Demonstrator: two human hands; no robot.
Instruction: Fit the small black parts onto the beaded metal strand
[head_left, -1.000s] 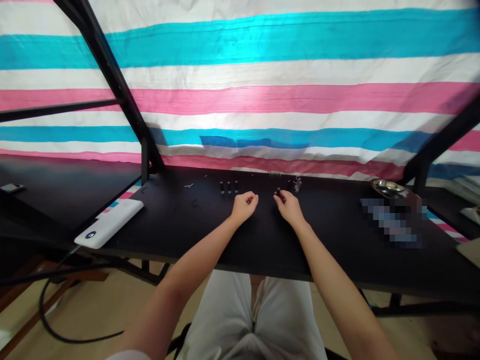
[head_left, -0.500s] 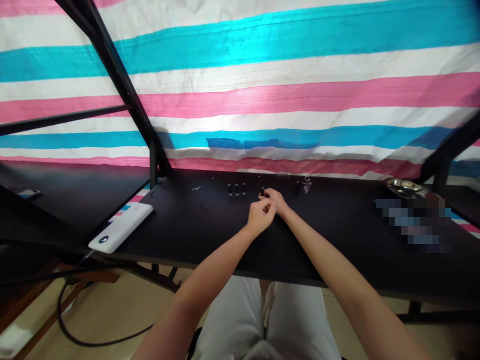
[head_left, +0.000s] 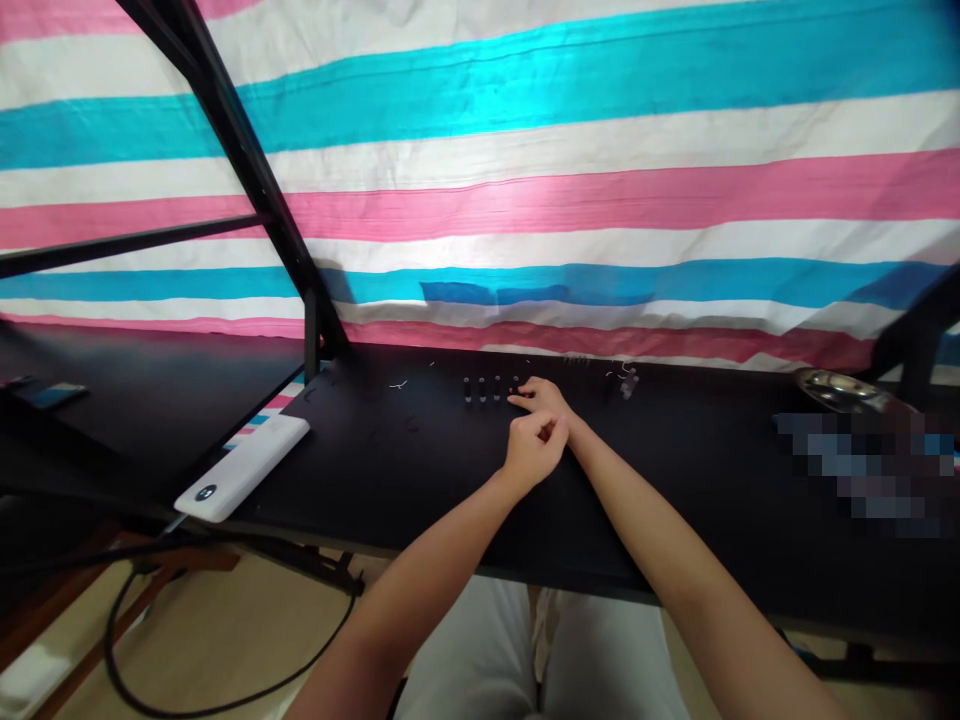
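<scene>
My right hand (head_left: 547,398) rests on the black table, thumb and forefinger around a small black cylinder (head_left: 515,381) with a greyish top. The fingers partly cover it. Left of it, three similar small black cylinders (head_left: 482,390) with pale ends stand in a row. My left hand (head_left: 534,447) is curled closed in front of the right wrist; whatever its fingers may hold is hidden. Further right on the table lie a small cluster of clear pieces (head_left: 629,383) and thin white bits.
A white power bank (head_left: 244,468) with a cable lies at the table's left end. At the right are a shiny metal dish (head_left: 844,388) and a blurred-out item (head_left: 862,470). Small pale pieces (head_left: 577,361) line the back edge, before a striped sheet (head_left: 525,200). Black frame posts (head_left: 262,190) rise on both sides.
My right hand has brought the small black cylinder left, closer to the row of three. The left hand stays curled beside the right wrist. The view has shifted slightly.
</scene>
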